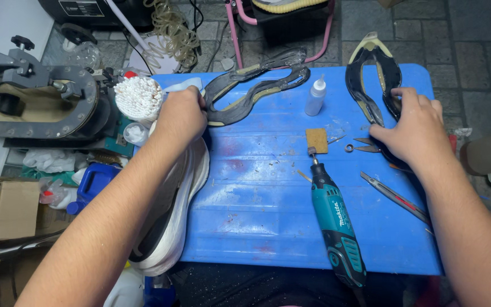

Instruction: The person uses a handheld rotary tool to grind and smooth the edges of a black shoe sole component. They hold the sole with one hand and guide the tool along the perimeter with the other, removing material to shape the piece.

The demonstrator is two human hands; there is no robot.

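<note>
My left hand (182,115) rests fingers closed on the near end of a black shoe outsole rim (257,85) lying across the far left of the blue table (257,193). Under my left forearm a white and black sneaker (171,222) lies along the table's left edge. My right hand (419,133) presses on a second black outsole rim (370,74) at the table's right side, covering its near end. Small scissors (365,145) poke out beside my right fingers.
A teal rotary tool (336,224) lies near the front edge, a brown sanding block (316,140) and a small white glue bottle (315,96) beyond it. A utility knife (393,196) lies right. A cup of cotton swabs (138,98) and a grey shoe press (35,102) stand left.
</note>
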